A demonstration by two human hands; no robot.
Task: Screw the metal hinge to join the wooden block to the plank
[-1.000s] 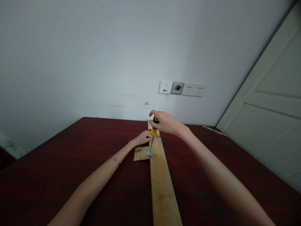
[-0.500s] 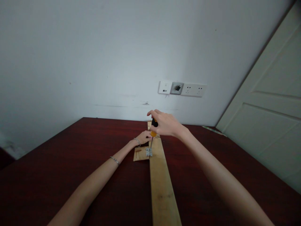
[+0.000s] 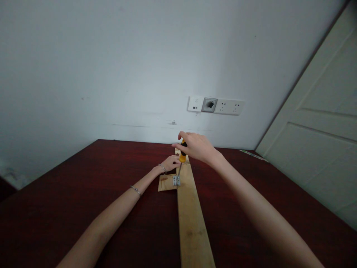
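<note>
A screwdriver [image 3: 182,152] is being gripped at its yellow handle by the right hand [image 3: 196,146], tip on the small hinge [image 3: 176,180] far along the plank [image 3: 192,219]. The left hand [image 3: 172,162] is resting beside the hinge; its grip cannot be told. The tool is judged stiff and light, best held at the handle.

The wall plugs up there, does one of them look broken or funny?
Yes. In the outlet strip, the middle panel is dark grey with something tilted inside, while the panels either side are clean white. Too small to tell if it's broken.
</note>
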